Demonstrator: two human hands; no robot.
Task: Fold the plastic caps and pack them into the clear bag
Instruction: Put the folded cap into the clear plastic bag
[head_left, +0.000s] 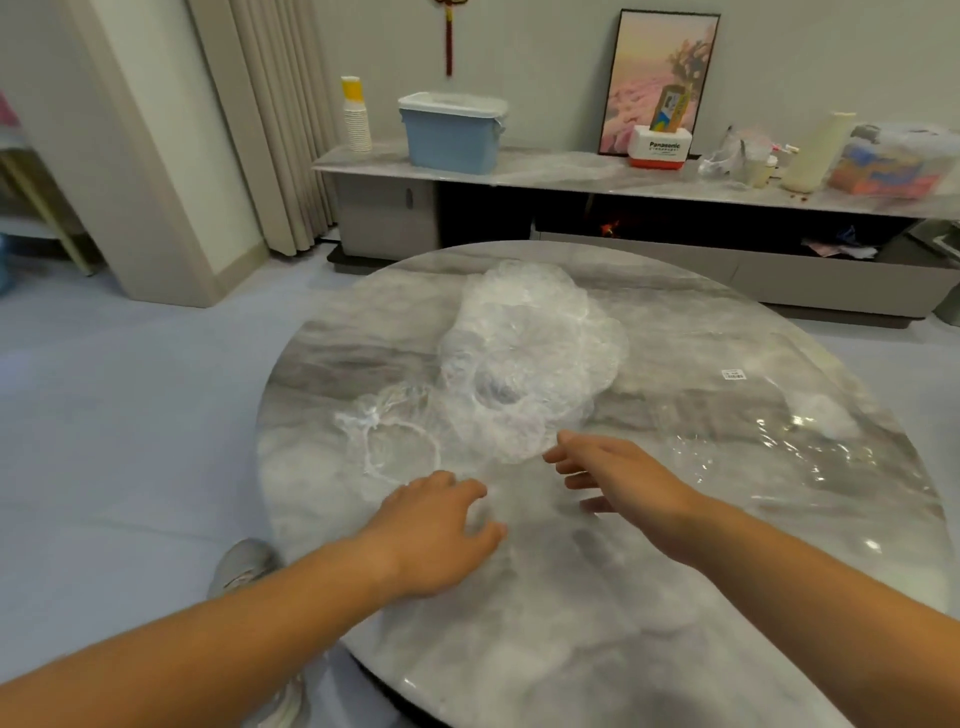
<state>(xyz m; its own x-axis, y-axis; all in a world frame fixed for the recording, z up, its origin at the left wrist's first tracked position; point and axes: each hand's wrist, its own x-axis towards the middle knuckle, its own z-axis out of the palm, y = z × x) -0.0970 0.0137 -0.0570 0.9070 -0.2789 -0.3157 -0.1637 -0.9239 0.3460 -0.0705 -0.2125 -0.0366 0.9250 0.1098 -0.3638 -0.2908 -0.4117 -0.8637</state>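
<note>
A heap of clear crinkled plastic caps (524, 358) lies in the middle of the round marble table (597, 639). One more cap (395, 436) lies flattened to its left, its white elastic rim showing. The clear bag (774, 441) lies flat on the table's right side, with a small white label near its far edge. My left hand (441, 535) hovers over the table just in front of the flattened cap, fingers loosely spread and holding nothing. My right hand (618, 483) reaches toward the near edge of the heap, fingertips close to the plastic, fingers relaxed and empty.
Behind the table runs a low marble-topped cabinet (571, 171) with a blue lidded box (452, 132), stacked paper cups (356, 117), a framed picture (660, 78) and other clutter. A shoe (241, 569) shows on the floor at the table's left edge.
</note>
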